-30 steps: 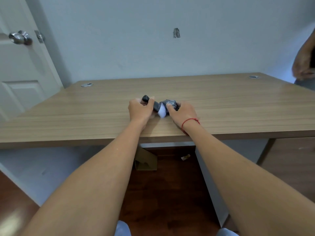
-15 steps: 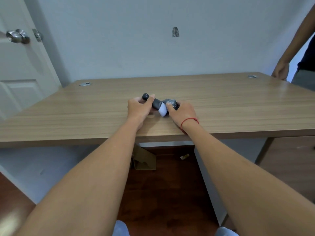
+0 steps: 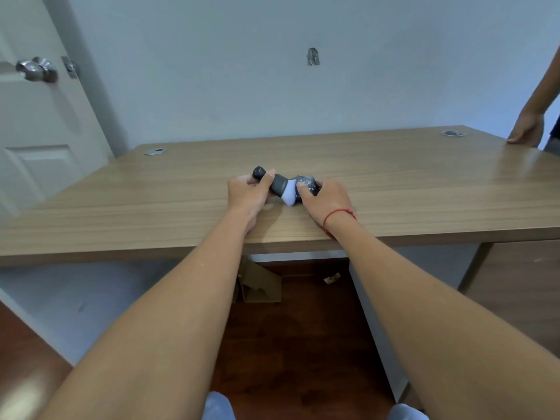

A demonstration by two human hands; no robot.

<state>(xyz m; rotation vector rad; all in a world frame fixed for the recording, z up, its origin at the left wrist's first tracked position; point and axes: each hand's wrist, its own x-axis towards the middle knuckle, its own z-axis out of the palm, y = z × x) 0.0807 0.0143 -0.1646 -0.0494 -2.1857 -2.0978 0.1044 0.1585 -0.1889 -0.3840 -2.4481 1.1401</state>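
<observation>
**Q:** What is differing from the earlier frame?

**A:** The grey-and-white bundle [image 3: 280,184], probably a rolled sock, is protruding further past the left hand [image 3: 245,195]. A bystander's hand [image 3: 525,131] is now resting on the desk [image 3: 409,189].

**Q:** Hand states?

**A:** The left hand is gripping the bundle's dark end. The right hand [image 3: 325,198] is gripping the other end, at mid-desk.

**Q:** Containers?

**A:** A cardboard box [image 3: 262,283] is sitting under the desk, its contents hidden.

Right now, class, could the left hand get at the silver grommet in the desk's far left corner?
Probably yes: only bare desktop lies between left hand and grommet, though it grips the grey-and-white sock and would likely release that first.
</observation>
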